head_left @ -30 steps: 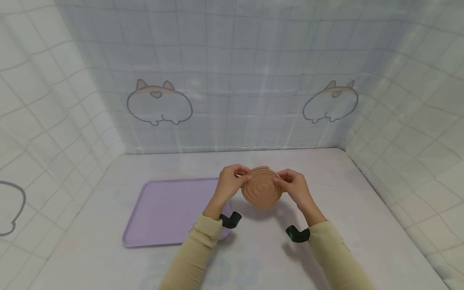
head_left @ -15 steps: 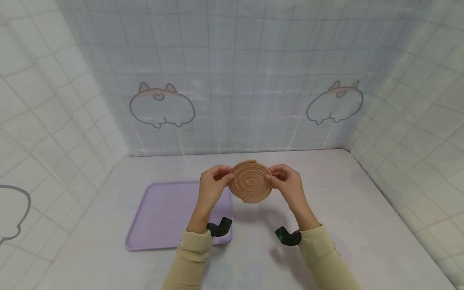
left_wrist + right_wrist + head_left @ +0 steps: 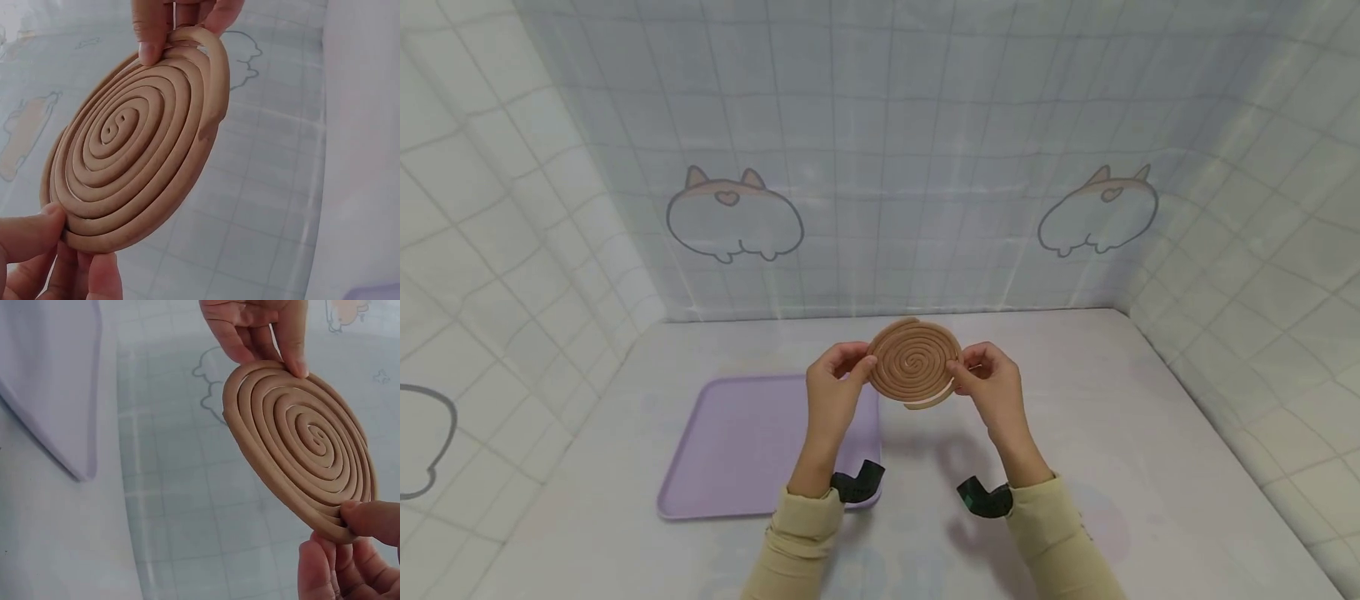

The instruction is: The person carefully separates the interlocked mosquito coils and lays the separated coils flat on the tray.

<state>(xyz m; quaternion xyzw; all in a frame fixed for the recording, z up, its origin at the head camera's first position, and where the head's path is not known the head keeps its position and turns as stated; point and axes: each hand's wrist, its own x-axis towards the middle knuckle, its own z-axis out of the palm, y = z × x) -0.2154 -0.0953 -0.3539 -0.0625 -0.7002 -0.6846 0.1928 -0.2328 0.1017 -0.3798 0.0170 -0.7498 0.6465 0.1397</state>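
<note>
A brown mosquito coil (image 3: 913, 362), wound in a flat double spiral, is held up above the table between both hands. My left hand (image 3: 835, 392) pinches its left edge, thumb on the near face and fingers behind. On the opposite edge my right hand (image 3: 997, 392) pinches it the same way. A strip of the outer ring stands slightly apart at the lower right. In the left wrist view the coil (image 3: 181, 134) is tilted, and its outer end overlaps the ring near the right hand. The right wrist view shows narrow gaps between the turns of the coil (image 3: 269, 450).
A lilac tray (image 3: 737, 433) lies on the pale table (image 3: 1150, 417), left of the coil and partly behind the left forearm. White grid-patterned sheets (image 3: 917, 167) with cartoon animals rise at the back and both sides. A dark camera mount sits on each wrist.
Both hands have moved left and slightly up with the coil. A thin gap has opened between its outer strip and the other turns at the lower right.
</note>
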